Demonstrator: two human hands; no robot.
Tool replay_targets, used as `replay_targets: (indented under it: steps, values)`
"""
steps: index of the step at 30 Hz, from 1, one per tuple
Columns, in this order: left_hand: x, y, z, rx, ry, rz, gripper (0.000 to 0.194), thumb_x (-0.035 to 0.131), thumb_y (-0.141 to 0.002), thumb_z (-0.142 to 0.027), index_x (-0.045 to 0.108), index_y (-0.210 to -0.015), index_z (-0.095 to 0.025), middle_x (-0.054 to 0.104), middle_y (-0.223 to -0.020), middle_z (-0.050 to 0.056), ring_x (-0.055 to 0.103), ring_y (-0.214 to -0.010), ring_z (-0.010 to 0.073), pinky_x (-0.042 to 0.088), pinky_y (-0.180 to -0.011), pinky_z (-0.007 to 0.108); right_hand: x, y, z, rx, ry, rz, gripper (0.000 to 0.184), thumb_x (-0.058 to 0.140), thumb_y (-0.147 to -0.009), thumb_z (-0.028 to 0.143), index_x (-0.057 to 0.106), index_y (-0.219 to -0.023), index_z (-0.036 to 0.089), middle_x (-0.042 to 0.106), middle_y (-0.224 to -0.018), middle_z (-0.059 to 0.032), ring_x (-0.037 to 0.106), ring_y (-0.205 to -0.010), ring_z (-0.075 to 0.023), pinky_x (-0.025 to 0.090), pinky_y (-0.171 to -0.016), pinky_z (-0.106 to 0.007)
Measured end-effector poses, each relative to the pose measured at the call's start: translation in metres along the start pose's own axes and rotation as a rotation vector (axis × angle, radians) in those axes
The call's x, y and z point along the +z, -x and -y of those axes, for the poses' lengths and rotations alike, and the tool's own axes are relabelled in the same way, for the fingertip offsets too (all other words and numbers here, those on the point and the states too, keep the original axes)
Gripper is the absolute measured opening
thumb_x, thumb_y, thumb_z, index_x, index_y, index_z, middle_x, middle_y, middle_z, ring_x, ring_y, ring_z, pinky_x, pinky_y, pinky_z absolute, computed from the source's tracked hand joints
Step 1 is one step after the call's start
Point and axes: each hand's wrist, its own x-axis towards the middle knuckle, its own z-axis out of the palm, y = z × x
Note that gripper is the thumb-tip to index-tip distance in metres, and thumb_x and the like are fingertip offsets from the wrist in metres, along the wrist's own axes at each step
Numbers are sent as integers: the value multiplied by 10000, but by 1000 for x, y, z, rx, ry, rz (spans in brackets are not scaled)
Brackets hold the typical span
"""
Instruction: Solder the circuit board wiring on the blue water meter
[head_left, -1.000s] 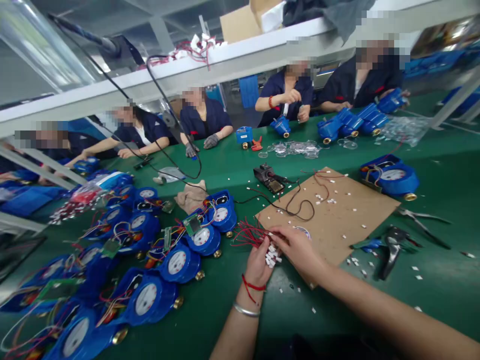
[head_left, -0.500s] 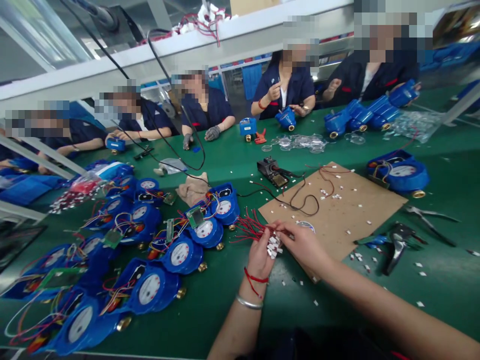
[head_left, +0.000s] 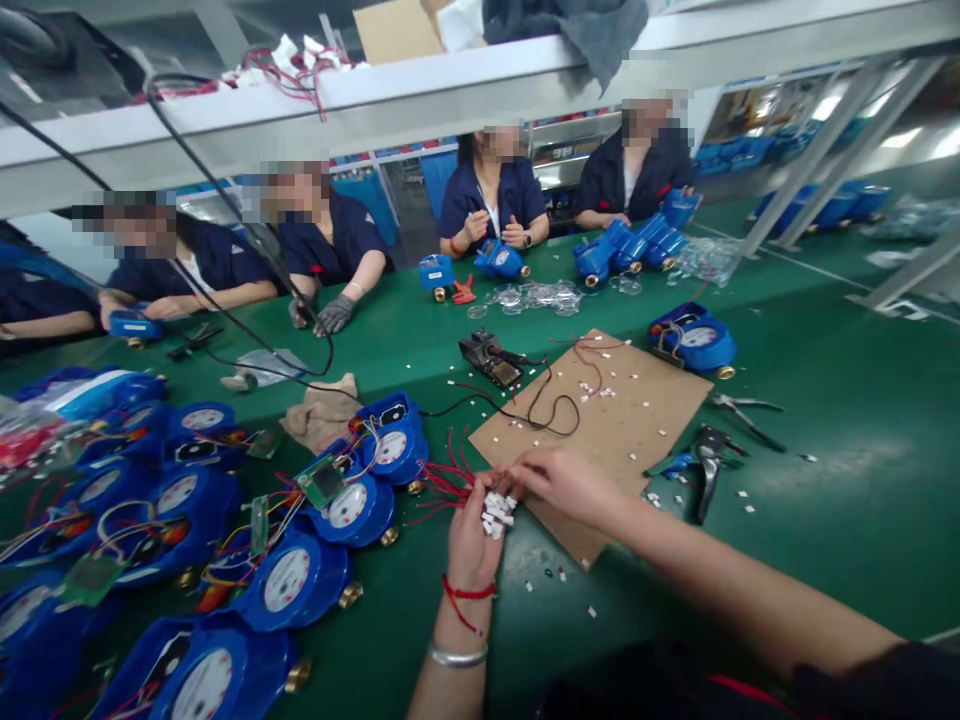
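Observation:
A bundle of red wires with white connectors [head_left: 496, 515] lies in my left hand [head_left: 471, 535], whose fingers close around it. The loose red wire ends [head_left: 442, 482] fan out to the left, and the white plugs gather at the palm. My right hand [head_left: 559, 480] meets the left one at the bundle, its thumb and fingertips pinched together. What sits between those fingertips is too small to make out. Just left of my hands stand blue water meters [head_left: 352, 505] with white dials, brass fittings and exposed wiring. Beneath and beyond the hands lies a brown cardboard sheet [head_left: 600, 400].
Wire strippers [head_left: 709, 465] and pliers [head_left: 750, 415] lie right of the cardboard. A black device [head_left: 491, 358] with a cable sits behind it. White connectors are scattered about the green table [head_left: 825, 480]. Several co-workers sit opposite, below an overhead shelf [head_left: 420, 90].
My view has turned right, so the whole scene shifts left. Both hands stay together at the wire bundle. Across the table, one co-worker's raised hand has lowered toward the blue meters.

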Motion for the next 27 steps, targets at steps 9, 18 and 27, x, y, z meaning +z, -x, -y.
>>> replay_targets:
  steps: [9, 18, 27]
  values:
    - [-4, -3, -3, -63, 98, 47, 127, 633, -837, -240, 566, -798, -139, 386, -598, -53, 373, -517, 45, 353, -502, 171, -36, -38, -151, 486, 318, -172, 300, 462, -894, 319, 601, -1087, 137, 678, -961, -138, 634, -847, -230, 408, -668, -277]
    - [-10, -6, 3, -71, -18, -3, 195, 676, -801, -242, 618, -947, -127, 456, -585, -53, 443, -527, 50, 403, -525, 179, -36, -20, -106, 363, 238, -270, 224, 428, -914, 310, 580, -1008, 175, 661, -898, -65, 608, -799, -181, 416, -686, -270]
    - [-4, -4, 5, -136, -61, 40, 219, 679, -783, -236, 649, -975, -136, 637, -1056, 92, 560, -1078, 214, 425, -949, 317, 3, 3, 8, -458, -89, 183, 213, 457, -904, 232, 636, -974, 141, 643, -1017, -89, 576, -978, -170, 441, -875, -299]
